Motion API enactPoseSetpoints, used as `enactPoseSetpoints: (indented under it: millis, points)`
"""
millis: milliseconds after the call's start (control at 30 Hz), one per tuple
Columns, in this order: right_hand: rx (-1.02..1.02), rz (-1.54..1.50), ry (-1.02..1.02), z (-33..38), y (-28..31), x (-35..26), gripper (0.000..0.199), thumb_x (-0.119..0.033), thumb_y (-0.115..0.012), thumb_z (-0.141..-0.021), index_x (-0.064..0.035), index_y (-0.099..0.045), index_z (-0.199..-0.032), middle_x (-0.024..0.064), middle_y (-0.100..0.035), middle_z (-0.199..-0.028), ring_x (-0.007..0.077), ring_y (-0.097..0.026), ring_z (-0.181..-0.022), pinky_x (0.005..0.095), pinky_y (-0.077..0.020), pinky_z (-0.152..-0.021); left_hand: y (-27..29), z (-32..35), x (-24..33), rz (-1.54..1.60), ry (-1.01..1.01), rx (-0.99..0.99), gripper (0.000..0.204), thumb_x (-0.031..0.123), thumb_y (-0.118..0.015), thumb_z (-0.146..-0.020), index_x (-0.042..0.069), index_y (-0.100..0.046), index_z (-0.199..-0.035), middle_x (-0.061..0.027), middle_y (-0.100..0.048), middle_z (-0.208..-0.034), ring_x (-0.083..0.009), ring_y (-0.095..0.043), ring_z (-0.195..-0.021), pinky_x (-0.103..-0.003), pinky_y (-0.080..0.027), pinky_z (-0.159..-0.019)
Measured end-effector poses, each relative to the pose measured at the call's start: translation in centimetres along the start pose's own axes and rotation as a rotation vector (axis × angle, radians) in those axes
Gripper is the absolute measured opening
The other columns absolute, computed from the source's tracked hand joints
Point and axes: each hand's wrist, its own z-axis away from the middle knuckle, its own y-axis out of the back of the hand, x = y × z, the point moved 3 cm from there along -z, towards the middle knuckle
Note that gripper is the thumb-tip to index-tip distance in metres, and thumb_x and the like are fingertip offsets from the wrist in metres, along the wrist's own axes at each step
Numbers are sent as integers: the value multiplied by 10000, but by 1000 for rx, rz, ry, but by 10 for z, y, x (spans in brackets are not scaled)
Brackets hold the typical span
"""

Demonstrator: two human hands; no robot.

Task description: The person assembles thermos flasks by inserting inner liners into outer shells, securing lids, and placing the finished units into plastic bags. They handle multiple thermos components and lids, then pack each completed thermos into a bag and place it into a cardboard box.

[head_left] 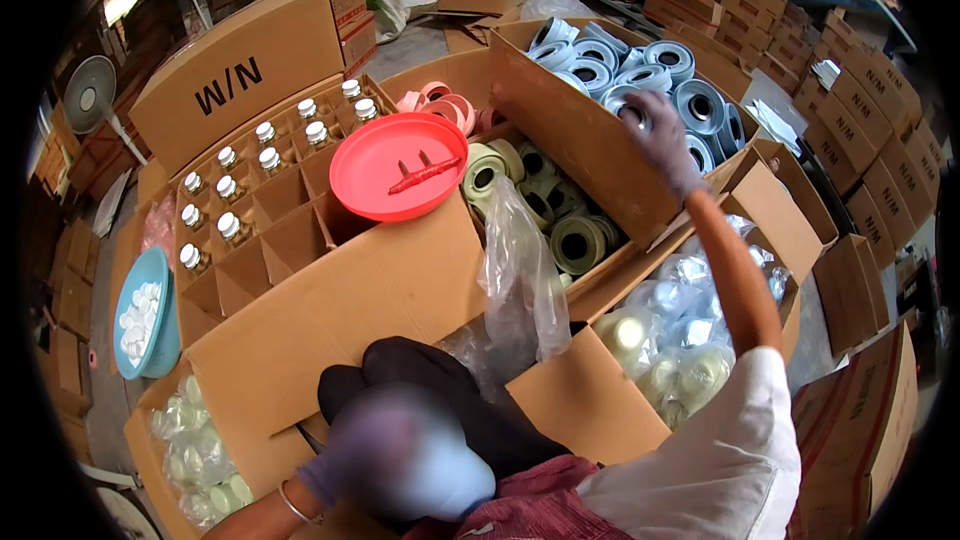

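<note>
My left hand [345,465], in a thin purplish glove, is low in front of my lap. It is closed on a smooth, light blue rounded plastic piece [450,475], blurred and very near the view. My right hand [662,140], gloved too, reaches out to the far carton of light blue ring-shaped plastic parts [698,105]. Its fingers curl at the rim of one of these rings [622,100], partly covering it. Beside that carton, pale green ring-shaped parts [577,243] and pink ones [455,108] lie in a neighbouring box.
A divided carton [290,242] holds several glass bottles with white caps [228,225]. On it rests a red plate [355,172] with a red tool-like object [422,176]. A blue basin [160,355] of white pieces stands left; bagged parts [690,325] fill an open box at right.
</note>
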Motion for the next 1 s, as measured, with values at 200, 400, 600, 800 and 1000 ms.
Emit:
enactPoseSetpoints:
  millis: [200, 400, 600, 800, 1000]
  points:
    - [-582, 184, -410, -28, -66, 130, 791, -300, -761, -767, -207, -421, -1474, 280, -450, -1382, 389, -530, -1203, 440, -432, -1035, -106, 40, -58, 86, 123, 12, 352, 291, -692, -719, 32, -568, -924, -114, -558, -801, -295, -564, -731, -388, -481, -599]
    - [-309, 197, -97, -22, -50, 160, 639, -172, -784, -698, -167, -542, -1290, 258, -500, -1234, 465, -522, -1163, 451, -454, -1020, 9, -25, -18, 145, -151, -97, 399, 336, -706, -712, 44, -578, -952, -122, -581, -856, -303, -594, -780, -390, -503, -636]
    - [228, -4, 317, -22, -3, -40, 581, 3, -725, -644, -33, -532, -1191, 198, -548, -1140, 399, -514, -1125, 446, -461, -953, 13, -1, -27, 336, 115, 243, 292, 152, -652, -791, 53, -588, -1058, -141, -605, -987, -308, -614, -878, -403, -520, -750]
    - [-239, -469, 567, 98, -70, -252, 408, -223, -662, -875, -44, -565, -1229, 189, -513, -1301, 407, -538, -1176, 389, -470, -998, 40, -48, -5, 1368, 185, 907, 456, 60, -634, -883, 14, -502, -1317, -138, -556, -1270, -269, -548, -1185, -400, -498, -946]
    - [-1060, -1032, -232, 84, -77, -302, 663, -589, -467, -942, 38, -622, -1090, 144, -644, -759, 235, -647, -599, 312, -525, -532, 29, -10, -29, 1449, 336, 1028, 513, 346, -520, -982, 25, -439, -1374, -119, -566, -1269, -223, -587, -1117, -407, -505, -937]
